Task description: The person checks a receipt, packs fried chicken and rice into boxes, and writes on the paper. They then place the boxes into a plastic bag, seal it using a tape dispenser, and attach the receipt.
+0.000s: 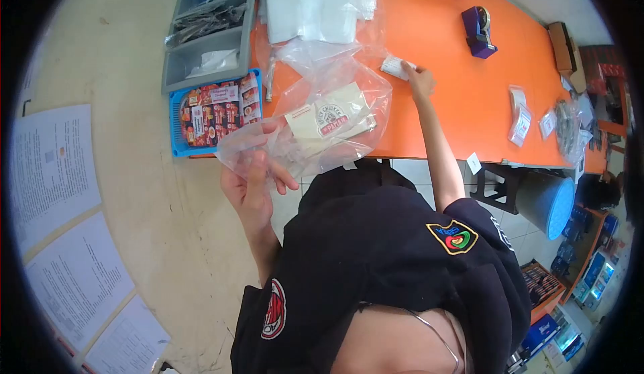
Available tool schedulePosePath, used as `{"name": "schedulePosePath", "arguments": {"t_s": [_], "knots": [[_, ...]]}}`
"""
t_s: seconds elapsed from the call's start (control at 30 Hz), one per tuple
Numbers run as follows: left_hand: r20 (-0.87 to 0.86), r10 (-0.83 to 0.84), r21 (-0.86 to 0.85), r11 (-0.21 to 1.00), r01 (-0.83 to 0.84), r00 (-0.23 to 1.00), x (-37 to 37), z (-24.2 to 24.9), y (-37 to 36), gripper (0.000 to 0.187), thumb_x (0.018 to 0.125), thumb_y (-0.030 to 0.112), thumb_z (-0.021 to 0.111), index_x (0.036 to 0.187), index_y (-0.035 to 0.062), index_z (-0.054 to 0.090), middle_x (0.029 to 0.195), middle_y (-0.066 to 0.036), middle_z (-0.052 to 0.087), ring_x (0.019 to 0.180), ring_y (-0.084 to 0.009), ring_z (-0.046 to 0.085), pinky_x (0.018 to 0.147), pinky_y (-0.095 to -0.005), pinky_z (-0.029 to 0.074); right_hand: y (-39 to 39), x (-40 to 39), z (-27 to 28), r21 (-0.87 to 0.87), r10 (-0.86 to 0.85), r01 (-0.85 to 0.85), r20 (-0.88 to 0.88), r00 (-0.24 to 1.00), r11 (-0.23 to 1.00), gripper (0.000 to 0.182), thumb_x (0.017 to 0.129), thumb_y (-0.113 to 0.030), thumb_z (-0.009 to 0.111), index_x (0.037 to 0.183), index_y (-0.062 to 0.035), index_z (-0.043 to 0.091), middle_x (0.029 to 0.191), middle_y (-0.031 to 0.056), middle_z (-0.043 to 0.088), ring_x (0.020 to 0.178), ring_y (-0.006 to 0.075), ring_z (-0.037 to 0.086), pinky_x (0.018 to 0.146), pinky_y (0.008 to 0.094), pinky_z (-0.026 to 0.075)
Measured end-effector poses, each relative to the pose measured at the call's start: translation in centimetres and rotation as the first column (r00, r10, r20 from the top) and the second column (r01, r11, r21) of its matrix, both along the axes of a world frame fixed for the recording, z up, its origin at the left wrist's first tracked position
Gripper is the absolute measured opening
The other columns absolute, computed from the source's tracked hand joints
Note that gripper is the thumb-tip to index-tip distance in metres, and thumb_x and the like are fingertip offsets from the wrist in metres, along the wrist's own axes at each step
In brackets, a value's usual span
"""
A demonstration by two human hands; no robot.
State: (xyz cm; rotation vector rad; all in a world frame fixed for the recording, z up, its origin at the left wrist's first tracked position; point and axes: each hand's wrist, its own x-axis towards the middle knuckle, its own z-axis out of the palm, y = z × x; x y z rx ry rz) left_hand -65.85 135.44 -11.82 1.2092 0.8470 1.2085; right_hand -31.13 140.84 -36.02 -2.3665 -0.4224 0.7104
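A clear plastic bag (268, 147) is pinched at its mouth in my left hand (249, 187), in front of the table's near edge. Inside it lies a cream packet with a round printed logo (332, 116). My right hand (420, 82) reaches over the orange table and has its fingers closed on one end of a small white packet with print on it (394, 67). A stack of clear plastic bags (312, 8) lies behind the filled bag.
At the left stand a blue basket (176, 122) of printed cards and a grey divided tray (176, 72). A purple tape dispenser (477, 35) sits at the back right. White packets (518, 116) lie near the right end; a blue-lidded bin (560, 206) is below.
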Motion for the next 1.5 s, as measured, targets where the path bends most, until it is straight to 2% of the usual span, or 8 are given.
{"name": "schedulePosePath", "arguments": {"t_s": [0.07, 0.27, 0.4, 0.6, 0.73, 1.03, 1.27, 1.5], "knots": [[-0.006, -0.001, 0.019, 1.0, 0.001, 1.0, 0.0, 0.2, 0.2, 0.025, 0.091, 0.01, 0.039, 0.11, -0.0049, 0.044, 0.118, -0.026, 0.046, 0.043, -0.0148, 0.053, 0.033, -0.019, 0.033, 0.4, 1.3, 1.2, 0.251, 0.241, -0.349, 0.377, 0.894, 0.903, 0.039, 0.074, -0.037, 0.068, 0.073, 0.0011, 0.057, 0.063, 0.0086, 0.056, 0.077, 0.0202, 0.051, 0.067, 0.0334, 0.038], [0.082, 0.036, -0.069, 0.997, -0.03, 0.996, 0.0, -0.5, -0.6, 0.034, 0.09, 0.011, 0.037, 0.119, -0.0066, 0.037, 0.121, -0.027, 0.043, 0.041, -0.015, 0.052, 0.03, -0.0199, 0.036, -2.0, -8.3, 18.8, 0.948, 0.211, -0.224, 0.176, 0.961, 0.227, 0.014, 0.084, -0.011, 0.06, 0.09, 0.0021, 0.057, 0.084, 0.0057, 0.062, 0.073, 0.0138, 0.059, 0.064, 0.0239, 0.048], [0.265, 0.058, -0.032, 0.998, -0.051, 0.962, 0.3, -1.4, -0.9, 0.038, 0.091, 0.016, 0.036, 0.122, -0.0074, 0.033, 0.124, -0.026, 0.042, 0.044, -0.0174, 0.054, 0.031, -0.0215, 0.039, -3.6, -15.0, 17.6, 0.558, 0.937, -0.814, 0.346, 0.047, -0.165, 0.021, 0.079, 0.004, 0.05, 0.098, -0.0019, 0.056, 0.104, 0.0066, 0.058, 0.097, 0.0213, 0.055, 0.082, 0.0344, 0.045], [0.129, -0.011, -0.073, 0.997, 0.02, 0.992, 1.0, -2.1, -2.6, 0.037, 0.092, 0.014, 0.038, 0.122, -0.005, 0.031, 0.129, -0.023, 0.038, 0.061, -0.0236, 0.062, 0.043, -0.0249, 0.046, -7.0, -12.8, 12.3, 0.548, 0.922, -0.784, -0.058, -0.383, -0.291, 0.017, 0.082, -0.004, 0.05, 0.099, -0.0054, 0.052, 0.097, 0.0103, 0.056, 0.093, 0.0221, 0.052, 0.083, 0.0338, 0.039], [0.17, -0.148, -0.135, 0.976, 0.172, 0.974, 1.7, -2.0, -3.7, 0.035, 0.091, 0.008, 0.04, 0.122, -0.0047, 0.032, 0.13, -0.022, 0.038, 0.073, -0.0254, 0.063, 0.056, -0.0271, 0.05, -6.6, -17.0, 12.4, 0.511, 0.915, -0.836, -0.402, -0.025, 0.202, 0.023, 0.091, -0.017, 0.046, 0.112, -0.0075, 0.049, 0.098, 0.012, 0.056, 0.094, 0.0243, 0.053, 0.084, 0.0345, 0.04], [-0.025, -0.22, -0.078, 0.973, 0.218, 0.975, 0.8, -3.2, -3.6, 0.03, 0.088, 0.003, 0.043, 0.117, -0.0047, 0.041, 0.12, -0.02, 0.049, 0.082, -0.0256, 0.063, 0.07, -0.0294, 0.05, -9.7, -14.6, 10.0, 0.286, 0.965, -0.955, 0.263, -0.002, -0.08, 0.026, 0.088, -0.011, 0.044, 0.113, -0.0063, 0.048, 0.1, 0.0222, 0.055, 0.094, 0.0349, 0.054, 0.081, 0.0425, 0.04], [0.091, -0.258, 0.064, 0.965, 0.253, 0.962, 0.6, -2.9, -3.2, 0.028, 0.087, 0.001, 0.045, 0.115, -0.0004, 0.046, 0.123, -0.017, 0.05, 0.089, -0.025, 0.063, 0.075, -0.0286, 0.049, -5.0, -16.5, 6.9, 0.146, 0.762, -0.763, 0.077, 0.643, 0.63, 0.024, 0.081, -0.013, 0.044, 0.096, 0.0011, 0.055, 0.089, 0.0235, 0.058, 0.092, 0.0396, 0.054, 0.077, 0.0441, 0.041], [-0.122, -0.309, -0.008, 0.95, 0.311, 0.943, 0.5, -2.5, -3.2, 0.037, 0.083, 0.002, 0.054, 0.119, 0.0041, 0.047, 0.122, -0.016, 0.051, 0.087, -0.0236, 0.064, 0.074, -0.0276, 0.049, -7.9, -14.1, 7.3, -0.051, 0.798, -0.999, 0.601, -0.04, -0.011, 0.044, 0.088, -0.031, 0.042, 0.125, -0.0076, 0.042, 0.114, 0.0203, 0.051, 0.103, 0.0361, 0.049, 0.089, 0.0448, 0.036]]}}
